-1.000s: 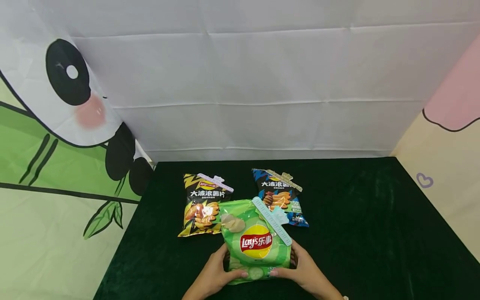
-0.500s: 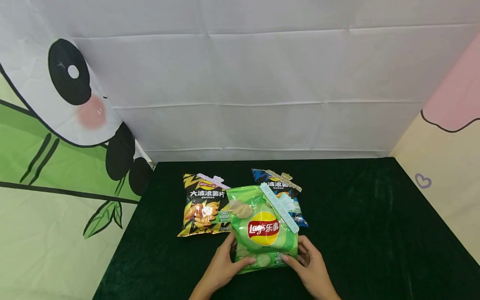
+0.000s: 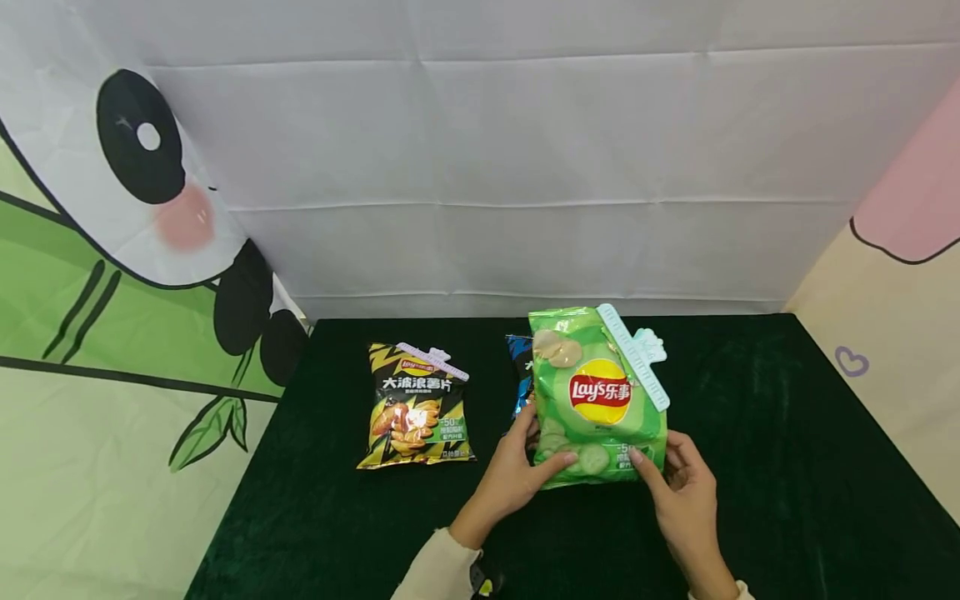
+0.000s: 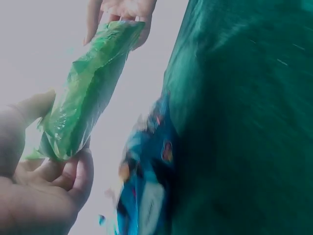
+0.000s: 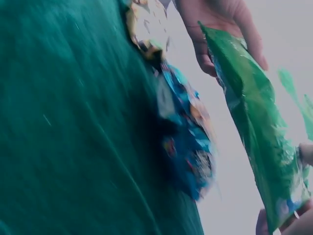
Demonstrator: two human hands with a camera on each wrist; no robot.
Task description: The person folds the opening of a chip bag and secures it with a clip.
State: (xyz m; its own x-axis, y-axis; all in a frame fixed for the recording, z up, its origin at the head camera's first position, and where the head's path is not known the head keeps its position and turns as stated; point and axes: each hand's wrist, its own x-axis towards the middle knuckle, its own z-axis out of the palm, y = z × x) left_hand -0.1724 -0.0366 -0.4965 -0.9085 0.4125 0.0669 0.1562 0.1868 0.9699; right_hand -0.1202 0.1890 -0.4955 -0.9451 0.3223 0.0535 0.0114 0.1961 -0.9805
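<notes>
A green bag of potato chips [image 3: 592,437] is held up between both hands, its printed front facing the head view. A light blue bag clip [image 3: 633,358] sits slantwise across its upper right corner. My left hand [image 3: 517,471] grips the lower left edge, thumb on the front. On the lower right edge, my right hand [image 3: 686,492] does the same. Behind the green bag a blue chip bag [image 3: 520,367] is mostly hidden in the head view. In the left wrist view this blue bag [image 4: 151,176] lies on the cloth, apart from the green one.
To the left on the dark green cloth [image 3: 315,517] lies a black-and-yellow chip bag [image 3: 416,412] with a pale purple clip [image 3: 432,361] on its top right corner. A white fabric backdrop [image 3: 525,150] rises behind the table's far edge.
Both hands have carried the green bag to the right and farther from me. It now covers most of the blue bag, and the black-and-yellow bag has come into full view.
</notes>
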